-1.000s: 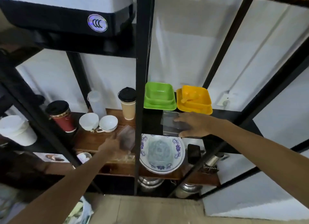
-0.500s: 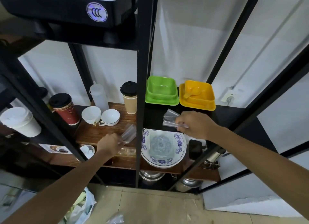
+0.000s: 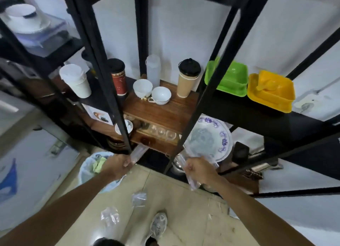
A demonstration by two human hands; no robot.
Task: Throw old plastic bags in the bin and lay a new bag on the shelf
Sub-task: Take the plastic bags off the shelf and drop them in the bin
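I see both hands held low in front of the black-framed shelf [image 3: 161, 113], each closed on a clear plastic bag. The left hand [image 3: 117, 164] is curled into a fist, and its bag [image 3: 138, 153] sticks up and to the right out of the closed fingers [image 3: 127, 162], its free end reaching toward the underside of the wooden shelf board. The right hand [image 3: 198, 169] is also clenched; its bag [image 3: 193, 182] hangs down below the fist, with another crumpled stretch showing above the knuckles against the rim of the blue-patterned plate [image 3: 220, 139]. The two hands are apart, with a black upright of the frame between them.

The bin [image 3: 86, 170], lined with a pale bag and holding greenish scraps, stands on the floor just left of and partly under the left forearm. Two more clear bags lie on the floor tiles, one [image 3: 139, 199] between the forearms and one [image 3: 109, 216] nearer the grey shoe [image 3: 158, 225].

On the wooden board I can see two white cups [image 3: 152, 93], a brown paper cup with a black lid [image 3: 187, 78] and a red tumbler [image 3: 118, 76]; a green tray [image 3: 230, 78] and a yellow tray [image 3: 270, 91] sit on the black shelf to the right.
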